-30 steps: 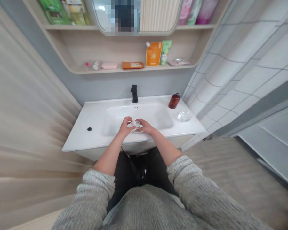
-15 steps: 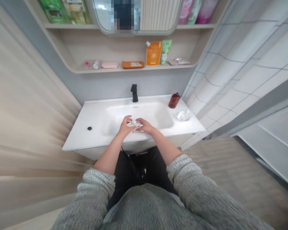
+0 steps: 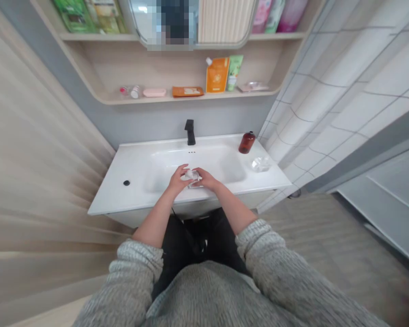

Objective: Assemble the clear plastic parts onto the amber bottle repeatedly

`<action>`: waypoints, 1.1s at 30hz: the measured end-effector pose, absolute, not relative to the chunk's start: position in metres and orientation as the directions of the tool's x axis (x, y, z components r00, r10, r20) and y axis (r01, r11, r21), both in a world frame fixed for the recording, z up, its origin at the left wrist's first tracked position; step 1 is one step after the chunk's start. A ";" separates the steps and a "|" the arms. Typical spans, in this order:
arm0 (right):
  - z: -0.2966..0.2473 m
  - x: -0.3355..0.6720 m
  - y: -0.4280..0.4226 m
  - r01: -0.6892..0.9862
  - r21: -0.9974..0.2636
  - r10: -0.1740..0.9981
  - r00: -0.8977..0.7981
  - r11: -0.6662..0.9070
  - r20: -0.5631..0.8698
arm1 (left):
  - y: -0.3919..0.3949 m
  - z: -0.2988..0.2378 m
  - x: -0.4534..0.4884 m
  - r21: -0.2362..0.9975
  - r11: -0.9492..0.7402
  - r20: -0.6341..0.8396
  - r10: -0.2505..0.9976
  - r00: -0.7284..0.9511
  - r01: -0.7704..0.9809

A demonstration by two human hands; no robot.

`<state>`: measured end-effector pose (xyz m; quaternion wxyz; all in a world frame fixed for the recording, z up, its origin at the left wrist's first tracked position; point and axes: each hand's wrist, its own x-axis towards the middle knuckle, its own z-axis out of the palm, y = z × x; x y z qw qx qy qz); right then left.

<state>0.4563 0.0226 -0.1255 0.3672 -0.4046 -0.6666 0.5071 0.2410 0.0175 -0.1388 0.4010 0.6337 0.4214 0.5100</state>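
Both my hands meet over the front edge of the white sink basin (image 3: 139, 165). A small clear glass object (image 3: 192, 177) is held between them, too small to name exactly. My left hand (image 3: 179, 178) curls its fingers round its left side. From the right, my right hand (image 3: 206, 179) closes on the same object. Grey knitted sleeves cover my upper arms.
A black faucet (image 3: 190, 132) stands at the back of the basin. An amber bottle (image 3: 246, 142) and a clear glass dish (image 3: 261, 164) sit on the right of the counter. A shelf (image 3: 191, 96) above carries packets and small items. A tiled wall is on the right.
My hands have stayed over the basin's front edge on the clear object, with only slight finger shifts. The view has moved a little.
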 end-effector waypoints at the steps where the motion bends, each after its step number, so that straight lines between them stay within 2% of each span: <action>1: -0.126 0.456 0.023 0.166 -0.974 0.913 -0.400 0.157 0.079 | 0.017 -0.138 0.241 0.938 -0.320 0.308 0.946 0.106 0.136; 4: -0.126 0.457 0.023 0.168 -0.974 0.918 -0.390 0.152 0.076 | 0.016 -0.136 0.240 0.931 -0.326 0.320 0.946 0.060 0.163; 11: -0.124 0.457 0.021 0.159 -0.976 0.919 -0.385 0.149 0.077 | 0.013 -0.131 0.238 0.957 -0.287 0.275 0.944 0.183 0.037; 16: -0.124 0.456 0.021 0.216 -0.962 0.928 -0.365 0.166 0.078 | 0.009 -0.127 0.243 0.929 -0.327 0.329 0.944 0.017 0.173; 19: -0.125 0.455 0.021 0.251 -0.952 0.933 -0.352 0.175 0.079 | 0.004 -0.115 0.241 0.893 -0.362 0.381 0.924 -0.023 0.268; 23: -0.124 0.456 0.021 0.253 -0.952 0.929 -0.363 0.169 0.069 | 0.005 -0.090 0.229 0.832 -0.421 0.448 0.894 0.010 0.362; 30: -0.121 0.457 0.020 0.260 -0.945 0.932 -0.350 0.197 0.097 | 0.016 -0.058 0.219 0.773 -0.445 0.449 0.887 0.106 0.453; 33: -0.119 0.457 0.019 0.266 -0.944 0.936 -0.339 0.197 0.099 | 0.018 -0.058 0.222 0.791 -0.413 0.427 0.901 0.077 0.451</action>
